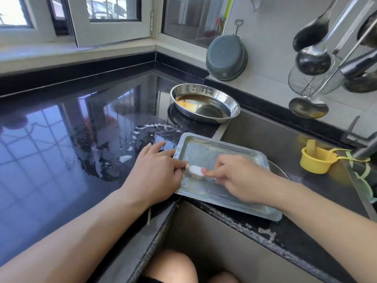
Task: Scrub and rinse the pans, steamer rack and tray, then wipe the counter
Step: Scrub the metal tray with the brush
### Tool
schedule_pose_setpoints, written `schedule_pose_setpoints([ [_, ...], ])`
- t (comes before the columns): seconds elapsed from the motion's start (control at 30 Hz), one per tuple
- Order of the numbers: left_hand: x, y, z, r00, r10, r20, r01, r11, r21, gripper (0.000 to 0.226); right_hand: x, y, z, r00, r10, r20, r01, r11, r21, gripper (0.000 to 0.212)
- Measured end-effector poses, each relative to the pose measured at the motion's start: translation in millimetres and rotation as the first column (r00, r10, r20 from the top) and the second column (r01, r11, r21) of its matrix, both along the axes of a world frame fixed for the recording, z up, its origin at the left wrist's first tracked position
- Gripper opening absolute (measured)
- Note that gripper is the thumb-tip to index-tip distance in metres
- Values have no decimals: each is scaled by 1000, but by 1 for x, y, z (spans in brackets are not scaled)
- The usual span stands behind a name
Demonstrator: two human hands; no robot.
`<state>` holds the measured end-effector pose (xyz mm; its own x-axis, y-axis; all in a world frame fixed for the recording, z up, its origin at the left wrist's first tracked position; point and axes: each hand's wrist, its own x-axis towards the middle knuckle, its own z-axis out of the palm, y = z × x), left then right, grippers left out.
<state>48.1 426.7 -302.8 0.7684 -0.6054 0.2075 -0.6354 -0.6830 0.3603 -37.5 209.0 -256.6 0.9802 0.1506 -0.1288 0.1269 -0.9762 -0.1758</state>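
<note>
Scrubbing step, on the tray (234, 146): the rectangular metal tray sits tilted across the corner where the black counter (61, 160) meets the sink (285, 139), part of it hanging over the front edge. Left hand (155, 170) steadies the tray's left rim, fingers loosely curled onto the edge, index finger stretched out flat on the wet counter. Right hand (234, 178) pinches a small white scrub brush (195, 170) and presses it on the tray floor near the left side; bristles mostly hidden.

Tray looks filmy with yellowish smears, so I'd judge scrubbing is only partway. Next move probably calls for working the brush across to the far side and corners, keeping the left-hand brace so the overhanging tray doesn't tip, then a rinse.

Around: round steel pan (206, 103) behind on the counter, brown liquid in it, seemingly unwashed. Soap suds and puddles (126, 158) on the counter, so wiping is not done. Yellow cup (316, 160) in the sink beside the tray, may crowd the rinse. Grey basin (226, 56) and ladles (312, 58) hang on the wall. Steamer rack not clearly visible
</note>
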Motion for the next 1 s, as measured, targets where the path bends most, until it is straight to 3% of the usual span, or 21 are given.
schedule_pose_setpoints([
  [0.1, 0, 1, -1, 1000, -6, -12, 6, 1000, 1, 42, 21, -28, 4, 991, -128, 30, 131, 977, -169, 40],
  [0.2, 0, 1, -1, 1000, -12, -5, 12, 1000, -8, 41, 34, -43, 13, 959, -275, 71, 284, 930, -232, 46],
  [0.3, 1, 0, 0, 1000, -15, -23, 14, 1000, -10, 39, 40, -24, 15, 968, -235, 86, 249, 937, -246, 48],
  [0.43, 0, 1, 3, 998, -22, -53, 21, 1000, -16, 46, 59, -5, 7, 976, -207, 64, 213, 969, -127, 45],
  [0.53, -3, 2, 6, 1000, -3, -29, 4, 999, 37, 50, 59, -18, 10, 970, -231, 81, 242, 954, -176, 53],
  [0.73, 0, 0, 3, 1000, 14, -19, -13, 999, 44, 43, 11, -85, 28, 955, -289, -59, 257, 912, -319, 45],
  [0.83, 1, -1, 1, 1000, 3, -25, -3, 999, 33, 43, 1, -100, 28, 938, -341, -68, 312, 912, -267, 41],
  [1.0, 3, 1, -1, 998, -21, -62, 20, 1000, -3, 43, 11, -70, 17, 958, -286, -36, 274, 943, -188, 41],
])
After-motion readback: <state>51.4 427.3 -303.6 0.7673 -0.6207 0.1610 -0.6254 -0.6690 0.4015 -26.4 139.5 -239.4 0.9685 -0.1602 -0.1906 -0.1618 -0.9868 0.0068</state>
